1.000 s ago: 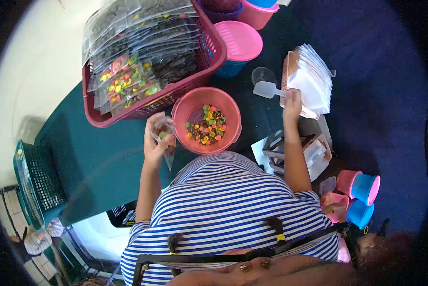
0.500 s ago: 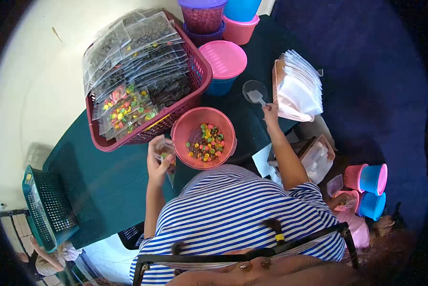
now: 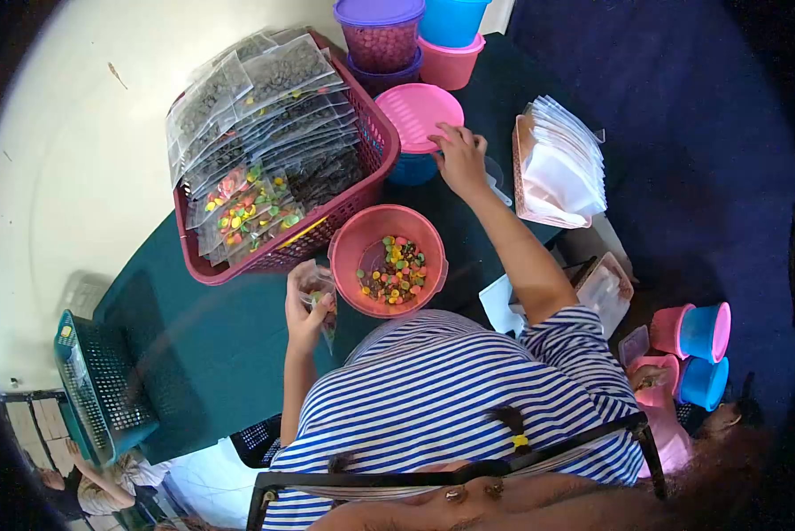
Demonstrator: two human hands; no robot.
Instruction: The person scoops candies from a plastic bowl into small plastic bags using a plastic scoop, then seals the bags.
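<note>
My left hand [image 3: 304, 305] is closed round a small clear plastic bag [image 3: 319, 281] with some colourful sweets in it. Just right of it sits a salmon-pink bowl [image 3: 345, 241] holding a loose heap of red, yellow and green sweets [image 3: 397, 270] mixed with dark bits. My right hand [image 3: 462, 159] is over the right edge of a pink-lidded blue tub [image 3: 420, 115], fingers apart; whether the fingertips press on the lid is hard to tell. Behind that hand lies a clear scoop [image 3: 501, 193], mostly covered by the wrist, at a clear round dish [image 3: 495, 168].
A maroon basket [image 3: 382, 181] full of filled packets stands at upper left. Stacked tubs [image 3: 380, 49] rise at the back. A tray of plastic bags [image 3: 561, 164] stands right. A green basket [image 3: 105, 389] is at lower left. Another person's hand [image 3: 650, 378] shows at lower right.
My right hand has let go of the scoop and moved up and left to the pink-lidded tub. The left hand still holds the bag beside the bowl. The view has shifted slightly.
</note>
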